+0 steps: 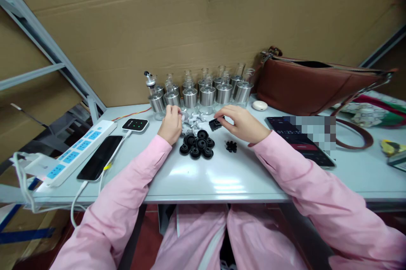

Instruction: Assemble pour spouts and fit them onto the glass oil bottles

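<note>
Watching remotely through the head view. Crowded table (190,183): power strip (79,154), dark phone (100,158) and small green-lit device (135,125) to the left; brown bag (294,82), round white case (259,105) and timer phone (290,135) to the right. Cardboard (158,20) walls off the back, and steel-banded bottles (207,96) stand close beyond both hands. A heap of black stoppers (201,145) sits between the wrists, nearer the body.

Both forearms, in pink sleeves, reach forward and inward. Left hand (171,125): knuckles up, fingers curled, tips close together at the left edge of the pale pieces (196,123); whether they pinch one, I can't tell. Right hand (242,123): back of hand up, thumb under the fingers, tips pointing left and down onto a black cluster (215,124); I can't see whether they close on a part.

I note the pale pieces lying every which way between the hands. The black cluster is right of them, a smaller cluster (231,147) nearer the body. Bottles upright, long axes vertical; the leftmost front one carries a spout (149,79) leaning up and left.
</note>
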The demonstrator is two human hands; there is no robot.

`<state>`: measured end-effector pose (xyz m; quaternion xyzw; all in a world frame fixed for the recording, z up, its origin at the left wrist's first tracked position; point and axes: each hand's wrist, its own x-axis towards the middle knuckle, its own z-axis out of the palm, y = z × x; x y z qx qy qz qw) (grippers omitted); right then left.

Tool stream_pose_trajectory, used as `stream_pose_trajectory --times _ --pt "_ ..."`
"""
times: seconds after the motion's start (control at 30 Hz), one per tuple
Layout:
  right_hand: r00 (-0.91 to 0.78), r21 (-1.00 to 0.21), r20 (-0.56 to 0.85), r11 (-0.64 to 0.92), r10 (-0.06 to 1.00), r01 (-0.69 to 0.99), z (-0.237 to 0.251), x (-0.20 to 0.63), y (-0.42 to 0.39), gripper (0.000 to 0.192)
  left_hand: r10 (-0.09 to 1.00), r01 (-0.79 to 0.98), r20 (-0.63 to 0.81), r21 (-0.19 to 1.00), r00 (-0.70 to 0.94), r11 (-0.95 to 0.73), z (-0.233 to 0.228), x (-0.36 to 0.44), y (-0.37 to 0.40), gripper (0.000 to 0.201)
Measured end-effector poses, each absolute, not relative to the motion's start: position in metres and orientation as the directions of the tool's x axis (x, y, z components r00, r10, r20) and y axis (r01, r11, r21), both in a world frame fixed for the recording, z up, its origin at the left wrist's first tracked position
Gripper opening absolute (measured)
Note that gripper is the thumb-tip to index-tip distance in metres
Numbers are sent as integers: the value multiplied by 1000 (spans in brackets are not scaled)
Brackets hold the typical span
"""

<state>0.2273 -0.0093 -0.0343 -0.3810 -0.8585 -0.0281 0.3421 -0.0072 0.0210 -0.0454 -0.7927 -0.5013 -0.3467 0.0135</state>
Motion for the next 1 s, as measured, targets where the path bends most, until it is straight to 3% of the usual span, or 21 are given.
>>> stream_pose_trajectory --times 0.07,0.17,0.3,0.47,0.57,0.77,1.0 --pt "-467 -215 618 708 632 673 -33 227 -10 16 786 800 574 348 230 -489 -40 -9 20 14" --pt "-460 -218 624 707 631 673 -32 226 -11 15 851 800 475 408 224 -439 -36 -10 17 15" --pt "-463 -219 616 703 637 677 -32 226 -12 15 868 775 366 417 335 -475 -42 -9 18 17" --pt "-463 -212 615 699 638 682 -32 227 -12 14 820 739 420 390 388 -550 -51 -6 19 21" --pt "-456 -196 642 706 617 680 -31 227 -14 14 698 652 545 322 464 -686 -50 -3 13 20" --pt "-438 -172 716 746 544 644 -27 221 -21 13 345 481 734 28 585 -876 -49 7 -3 15" --pt "-466 -177 722 788 511 590 -21 213 -31 14 178 443 790 -129 587 -887 -40 10 -5 9"
